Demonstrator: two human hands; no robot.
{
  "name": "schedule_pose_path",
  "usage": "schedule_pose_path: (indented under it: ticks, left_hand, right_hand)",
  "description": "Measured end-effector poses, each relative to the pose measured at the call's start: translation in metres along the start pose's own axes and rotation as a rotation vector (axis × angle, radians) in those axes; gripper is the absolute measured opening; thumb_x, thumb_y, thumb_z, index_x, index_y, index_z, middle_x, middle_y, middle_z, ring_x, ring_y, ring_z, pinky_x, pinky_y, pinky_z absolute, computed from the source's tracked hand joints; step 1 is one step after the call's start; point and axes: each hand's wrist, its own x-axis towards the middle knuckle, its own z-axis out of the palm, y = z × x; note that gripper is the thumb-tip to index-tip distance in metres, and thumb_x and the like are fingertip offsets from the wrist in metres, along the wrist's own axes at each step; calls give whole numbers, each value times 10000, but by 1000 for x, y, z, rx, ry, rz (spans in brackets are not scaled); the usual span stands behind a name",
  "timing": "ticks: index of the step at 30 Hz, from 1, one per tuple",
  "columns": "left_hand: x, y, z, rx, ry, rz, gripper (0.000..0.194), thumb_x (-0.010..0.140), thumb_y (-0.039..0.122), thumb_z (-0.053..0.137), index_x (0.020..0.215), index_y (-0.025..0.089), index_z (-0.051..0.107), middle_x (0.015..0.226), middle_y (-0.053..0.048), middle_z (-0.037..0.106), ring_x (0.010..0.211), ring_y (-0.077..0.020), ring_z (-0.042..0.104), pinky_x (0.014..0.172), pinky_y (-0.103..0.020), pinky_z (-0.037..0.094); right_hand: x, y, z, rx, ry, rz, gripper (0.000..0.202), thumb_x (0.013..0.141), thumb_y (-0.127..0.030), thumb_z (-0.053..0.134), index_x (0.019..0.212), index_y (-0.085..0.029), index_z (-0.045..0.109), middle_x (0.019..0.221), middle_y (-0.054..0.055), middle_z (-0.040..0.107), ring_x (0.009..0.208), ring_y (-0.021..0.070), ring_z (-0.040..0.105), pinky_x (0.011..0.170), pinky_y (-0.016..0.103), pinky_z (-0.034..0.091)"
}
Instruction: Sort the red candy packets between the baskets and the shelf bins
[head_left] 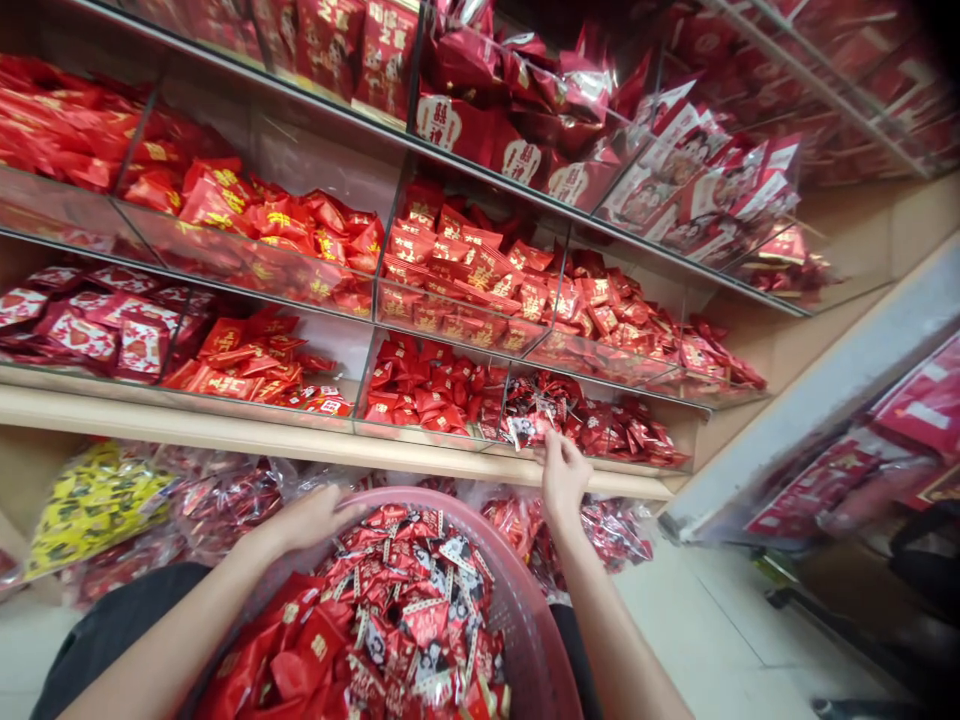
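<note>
A pink plastic basket (536,620) full of wrapped candies (420,600) stands low in front of me, between my knees. My left hand (311,520) grips its far-left rim. My right hand (562,475) is raised beyond the basket, at the lowest shelf, its fingers pinching a small red, white and black candy packet (529,430). That packet is just in front of a bin of similar dark-red and black candies (551,390). Inside the basket, plain red packets lie at the left and patterned black-and-red ones at the right.
Shelves with clear-fronted bins rise ahead, filled with red packets (480,265). A wooden shelf edge (420,460) runs above bagged goods, including a yellow bag (97,505) at the left. At the right are a grey-white post (810,400), hanging red packages (832,470) and tiled floor (720,610).
</note>
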Motion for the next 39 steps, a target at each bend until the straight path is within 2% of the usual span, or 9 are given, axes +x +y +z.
schedule_pose_path:
  ticks: [6,11,13,15,19,21,26,33,39]
  left_hand:
    - [4,6,0,-5,-5,50,450,782,549,347,813,182,605,817,-66,673,765,-214,604,678,-267,403]
    - [2,26,-4,-45,147,160,398,819,473,350,909,186,612,930,-59,649,853,-186,574,783,-265,400]
    - [-1,39,-5,-86,221,240,360,821,440,374,903,188,617,960,-52,637,892,-174,553,833,-260,386]
    - [-5,52,-4,-172,211,287,347,820,436,393,828,184,632,899,-38,643,856,-158,551,811,-249,398]
    - [-15,73,3,-252,12,354,311,785,447,468,826,198,651,882,-18,658,838,-154,550,823,-265,401]
    - [-18,77,5,-259,-16,385,293,777,439,491,831,205,658,897,-15,662,872,-161,544,865,-281,379]
    - [-21,79,0,-394,-23,411,289,797,397,481,755,157,637,766,-7,639,723,-114,540,728,-225,418]
    - [-19,74,-1,-518,-60,376,263,789,351,499,728,123,615,663,10,587,610,-79,492,612,-189,404]
    - [-16,69,3,-551,-63,358,232,785,325,508,728,126,611,660,19,571,611,-75,480,602,-179,392]
  right_hand:
    - [-80,-4,-22,48,-218,140,373,764,-487,505,681,-140,615,574,11,556,562,133,485,557,245,404]
    - [-109,-3,-21,67,-378,130,367,783,-430,512,535,-161,533,550,-22,478,557,108,430,564,232,353]
    - [-114,-2,-21,54,-423,116,375,790,-421,508,518,-162,511,547,-26,452,552,104,407,557,233,335]
    - [-119,-3,-21,40,-458,122,380,799,-416,498,515,-163,513,536,-24,446,548,106,398,554,237,327]
    - [-125,-10,-19,59,-515,162,385,807,-408,491,510,-167,534,538,-11,490,574,119,435,592,247,350]
    - [-128,-13,-16,87,-544,185,386,805,-407,495,506,-169,544,538,-10,507,572,121,446,600,250,357]
    - [-133,-14,-10,195,-587,271,368,791,-398,530,504,-168,562,537,-14,533,563,114,454,604,249,355]
    - [-135,-12,-8,493,-666,666,240,728,-412,607,675,-180,636,577,-9,577,548,107,479,569,243,354]
    - [-134,-8,-8,305,-636,532,256,702,-412,636,631,-165,629,535,-21,558,505,85,437,524,221,324]
